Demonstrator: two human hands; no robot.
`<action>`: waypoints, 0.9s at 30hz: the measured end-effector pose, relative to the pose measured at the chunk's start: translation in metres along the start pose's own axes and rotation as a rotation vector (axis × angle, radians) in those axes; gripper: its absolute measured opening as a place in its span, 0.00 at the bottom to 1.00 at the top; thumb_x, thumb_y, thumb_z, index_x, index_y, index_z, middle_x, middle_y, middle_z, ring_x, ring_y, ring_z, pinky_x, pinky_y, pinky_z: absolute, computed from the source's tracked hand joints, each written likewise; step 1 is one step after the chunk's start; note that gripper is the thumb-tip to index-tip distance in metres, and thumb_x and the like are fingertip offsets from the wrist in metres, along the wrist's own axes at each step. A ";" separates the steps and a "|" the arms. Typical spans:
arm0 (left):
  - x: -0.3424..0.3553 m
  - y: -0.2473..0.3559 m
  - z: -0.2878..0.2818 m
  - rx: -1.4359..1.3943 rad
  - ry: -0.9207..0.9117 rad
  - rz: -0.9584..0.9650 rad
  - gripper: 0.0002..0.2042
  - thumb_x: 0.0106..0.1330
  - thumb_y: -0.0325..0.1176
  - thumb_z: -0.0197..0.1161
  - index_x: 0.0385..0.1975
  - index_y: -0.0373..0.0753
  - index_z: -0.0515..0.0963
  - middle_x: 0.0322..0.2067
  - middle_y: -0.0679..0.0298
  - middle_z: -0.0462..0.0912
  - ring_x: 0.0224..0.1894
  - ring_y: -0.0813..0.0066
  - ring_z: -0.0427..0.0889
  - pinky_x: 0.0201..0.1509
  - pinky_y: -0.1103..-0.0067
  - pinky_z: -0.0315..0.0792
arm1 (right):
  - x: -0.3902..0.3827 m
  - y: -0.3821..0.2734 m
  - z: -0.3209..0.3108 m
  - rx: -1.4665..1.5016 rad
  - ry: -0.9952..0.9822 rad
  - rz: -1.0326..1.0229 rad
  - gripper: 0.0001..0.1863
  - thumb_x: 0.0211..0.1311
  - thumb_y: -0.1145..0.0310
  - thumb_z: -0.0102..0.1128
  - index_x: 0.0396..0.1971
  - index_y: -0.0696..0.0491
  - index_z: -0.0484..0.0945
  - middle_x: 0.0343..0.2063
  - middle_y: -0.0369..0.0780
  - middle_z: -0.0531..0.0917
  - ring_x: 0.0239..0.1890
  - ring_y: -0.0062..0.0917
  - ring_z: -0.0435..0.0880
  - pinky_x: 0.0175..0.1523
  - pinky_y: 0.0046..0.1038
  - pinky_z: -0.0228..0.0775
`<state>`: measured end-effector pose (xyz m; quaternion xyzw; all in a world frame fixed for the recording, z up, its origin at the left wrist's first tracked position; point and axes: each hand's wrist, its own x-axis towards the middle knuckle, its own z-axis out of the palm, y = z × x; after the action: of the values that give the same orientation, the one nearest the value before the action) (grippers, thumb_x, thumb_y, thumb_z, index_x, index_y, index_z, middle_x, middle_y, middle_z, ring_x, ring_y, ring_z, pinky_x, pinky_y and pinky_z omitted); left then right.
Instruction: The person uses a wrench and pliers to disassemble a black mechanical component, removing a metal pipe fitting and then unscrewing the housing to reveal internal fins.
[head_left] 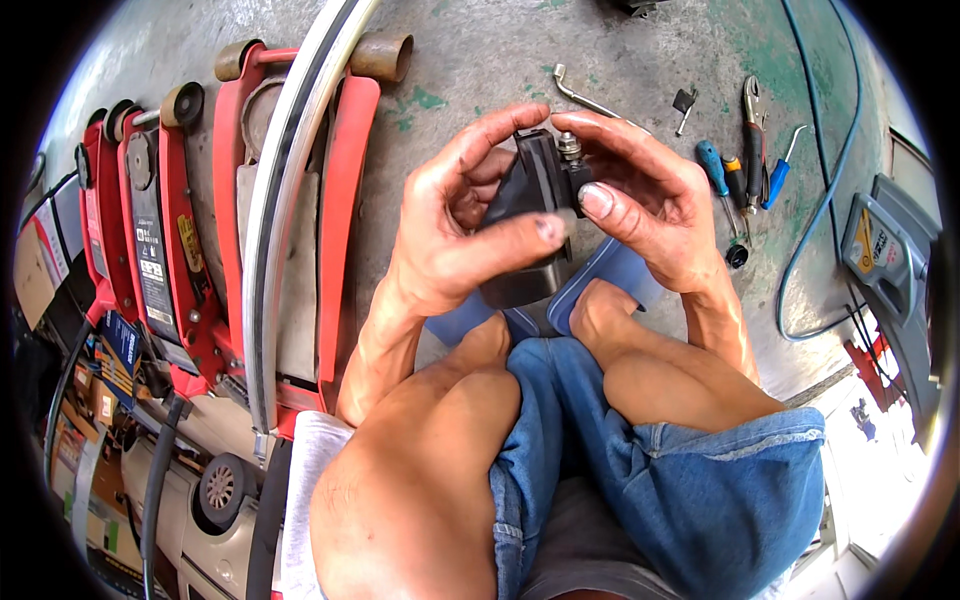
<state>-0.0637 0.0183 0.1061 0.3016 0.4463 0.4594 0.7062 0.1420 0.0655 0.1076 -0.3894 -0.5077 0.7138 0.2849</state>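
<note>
Between my two hands is a black plastic-cased part, held above my feet. A threaded metal stud with nuts stands out at its upper right. My left hand wraps round the part's left side, its thumb lying across the front. My right hand grips the right edge beside the stud, the thumb pressed near a small black block. Dark grime marks the fingers of both hands. The left fingertips behind the casing are partly hidden.
Red floor jacks stand at left behind a curved metal strip. An L-shaped wrench, a blue screwdriver, pliers and a blue-handled pick lie on the concrete. At right are a blue hose and a grey jug.
</note>
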 end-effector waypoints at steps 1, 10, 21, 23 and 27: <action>-0.001 0.002 -0.001 -0.129 -0.006 -0.070 0.34 0.58 0.25 0.70 0.65 0.28 0.66 0.50 0.52 0.82 0.51 0.72 0.82 0.57 0.77 0.74 | 0.001 0.000 0.000 0.001 -0.004 -0.001 0.26 0.64 0.70 0.68 0.61 0.56 0.76 0.49 0.37 0.79 0.47 0.19 0.78 0.53 0.22 0.73; -0.006 -0.006 -0.001 -0.295 0.065 -0.166 0.25 0.65 0.36 0.63 0.59 0.29 0.72 0.44 0.56 0.85 0.44 0.77 0.83 0.51 0.82 0.74 | 0.000 0.009 0.000 0.121 -0.068 0.051 0.33 0.60 0.65 0.73 0.64 0.58 0.73 0.54 0.38 0.77 0.46 0.19 0.78 0.54 0.23 0.74; -0.006 -0.018 -0.008 -0.900 -0.052 -0.478 0.29 0.76 0.53 0.42 0.53 0.28 0.74 0.35 0.43 0.84 0.32 0.50 0.88 0.32 0.63 0.86 | 0.002 0.024 -0.001 -0.048 -0.074 -0.026 0.27 0.60 0.66 0.73 0.59 0.53 0.79 0.51 0.36 0.78 0.42 0.17 0.79 0.46 0.21 0.75; -0.008 -0.022 -0.010 -0.928 -0.027 -0.499 0.30 0.78 0.53 0.40 0.53 0.27 0.75 0.35 0.42 0.84 0.30 0.51 0.88 0.28 0.64 0.87 | 0.001 0.025 -0.002 -0.056 -0.084 -0.038 0.26 0.60 0.67 0.73 0.59 0.53 0.79 0.50 0.36 0.78 0.41 0.17 0.80 0.47 0.21 0.75; -0.011 -0.027 -0.017 -1.118 -0.172 -0.551 0.32 0.76 0.58 0.40 0.54 0.30 0.74 0.38 0.41 0.84 0.36 0.46 0.87 0.37 0.61 0.85 | 0.003 0.032 0.000 -0.124 -0.064 -0.079 0.23 0.61 0.69 0.72 0.57 0.54 0.80 0.47 0.37 0.80 0.40 0.18 0.82 0.47 0.21 0.76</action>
<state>-0.0710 -0.0022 0.0806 -0.2035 0.1417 0.3985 0.8830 0.1398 0.0573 0.0770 -0.3628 -0.5747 0.6813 0.2719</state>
